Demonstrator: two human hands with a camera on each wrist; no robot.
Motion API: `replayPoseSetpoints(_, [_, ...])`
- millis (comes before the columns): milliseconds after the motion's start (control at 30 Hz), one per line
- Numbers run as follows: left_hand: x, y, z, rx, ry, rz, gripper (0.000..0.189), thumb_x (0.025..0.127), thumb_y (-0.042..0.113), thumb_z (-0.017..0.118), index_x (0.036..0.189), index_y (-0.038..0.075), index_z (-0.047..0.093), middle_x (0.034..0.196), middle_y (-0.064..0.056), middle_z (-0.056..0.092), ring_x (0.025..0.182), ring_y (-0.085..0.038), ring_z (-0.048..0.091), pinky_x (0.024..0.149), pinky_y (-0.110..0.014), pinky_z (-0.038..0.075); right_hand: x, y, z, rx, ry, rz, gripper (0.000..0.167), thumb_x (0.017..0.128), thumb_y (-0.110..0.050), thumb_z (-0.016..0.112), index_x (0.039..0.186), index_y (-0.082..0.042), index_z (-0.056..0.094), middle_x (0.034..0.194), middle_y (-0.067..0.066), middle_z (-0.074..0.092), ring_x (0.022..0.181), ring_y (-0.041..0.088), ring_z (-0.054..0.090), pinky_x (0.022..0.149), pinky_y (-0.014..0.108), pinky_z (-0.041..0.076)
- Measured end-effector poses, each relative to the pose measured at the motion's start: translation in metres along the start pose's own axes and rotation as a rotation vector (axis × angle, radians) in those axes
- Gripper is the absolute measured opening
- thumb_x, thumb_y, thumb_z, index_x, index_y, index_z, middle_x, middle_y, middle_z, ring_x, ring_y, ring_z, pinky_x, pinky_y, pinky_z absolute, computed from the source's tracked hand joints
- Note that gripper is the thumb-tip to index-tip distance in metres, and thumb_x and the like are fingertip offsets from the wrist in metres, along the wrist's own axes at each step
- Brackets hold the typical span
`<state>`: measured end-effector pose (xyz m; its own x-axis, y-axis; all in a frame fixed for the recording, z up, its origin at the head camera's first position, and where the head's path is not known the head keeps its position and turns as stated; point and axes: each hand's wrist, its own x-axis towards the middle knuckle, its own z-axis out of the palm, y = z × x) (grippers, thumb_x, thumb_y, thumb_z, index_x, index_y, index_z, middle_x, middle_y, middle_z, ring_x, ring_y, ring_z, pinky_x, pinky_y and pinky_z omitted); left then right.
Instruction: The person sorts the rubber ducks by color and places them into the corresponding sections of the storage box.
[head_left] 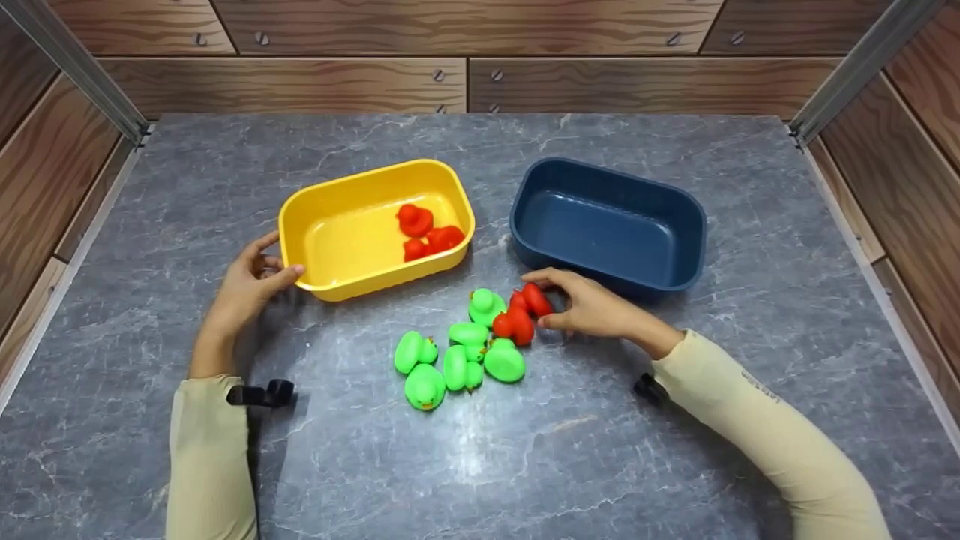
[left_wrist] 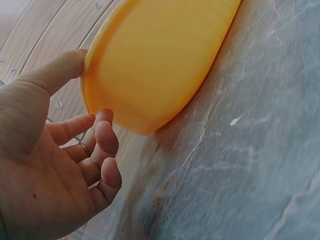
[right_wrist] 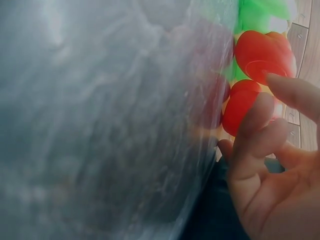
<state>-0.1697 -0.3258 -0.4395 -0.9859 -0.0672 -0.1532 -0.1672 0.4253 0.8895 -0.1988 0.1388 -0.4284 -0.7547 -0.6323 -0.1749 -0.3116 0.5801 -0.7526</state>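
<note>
My left hand (head_left: 251, 281) holds the near left corner of a yellow bin (head_left: 360, 281); the thumb (left_wrist: 70, 67) and index finger meet its rim. Three red rubber ducks (head_left: 415, 220) lie at the bin's right end. My right hand (head_left: 592, 304) is at two red rubber ducks on the table, its thumb and index finger spread around the upper right duck (head_left: 535, 299) without a visible pinch. The second red duck (head_left: 519, 326) lies just left of the thumb. Several green rubber ducks (head_left: 504, 361) cluster to the left, some on their sides.
A dark blue bin (head_left: 607, 232) stands right of the yellow one, just behind my right hand, with no duck visible inside. The grey marbled table (head_left: 480, 472) is bounded by wood-patterned panels (head_left: 300, 82) and metal corner posts (head_left: 840, 75).
</note>
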Motion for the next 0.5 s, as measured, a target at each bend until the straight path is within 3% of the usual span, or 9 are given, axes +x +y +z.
replayPoseSetpoints(167, [0.0006,0.0001,-0.0003,-0.001,0.004,0.004,0.075,0.091,0.027,0.066,0.152,0.009,0.026,0.094,0.012,0.054,0.078,-0.001,0.051,0.067,-0.017,0.042,0.0002,0.0016,0.0002,-0.017,0.000,0.003,0.063,0.082,-0.006,0.072,0.141,-0.010,0.047,0.133,0.017,0.056,0.105,0.028,0.056,0.072,0.032,0.050])
replayPoseSetpoints(333, [0.0011,0.0002,0.0006,-0.006,0.003,-0.008,0.075,0.091,0.027,0.066,0.152,0.008,0.026,0.094,0.012,0.054,0.078,-0.001,0.051,0.068,-0.017,0.042,0.0003,0.0019,0.0005,-0.018,0.011,0.016,0.063,0.082,-0.002,0.070,0.140,-0.010,0.048,0.132,0.018,0.057,0.084,0.024,0.057,0.060,0.029,0.050])
replayPoseSetpoints(500, [0.0010,0.0000,0.0002,-0.010,0.004,-0.007,0.075,0.092,0.027,0.066,0.152,0.008,0.025,0.094,0.012,0.054,0.078,-0.001,0.051,0.068,-0.016,0.043,0.0014,-0.0001,0.0009,-0.030,0.021,0.004,0.061,0.081,-0.001,0.068,0.139,-0.009,0.049,0.130,0.017,0.059,0.103,0.027,0.056,0.075,0.032,0.048])
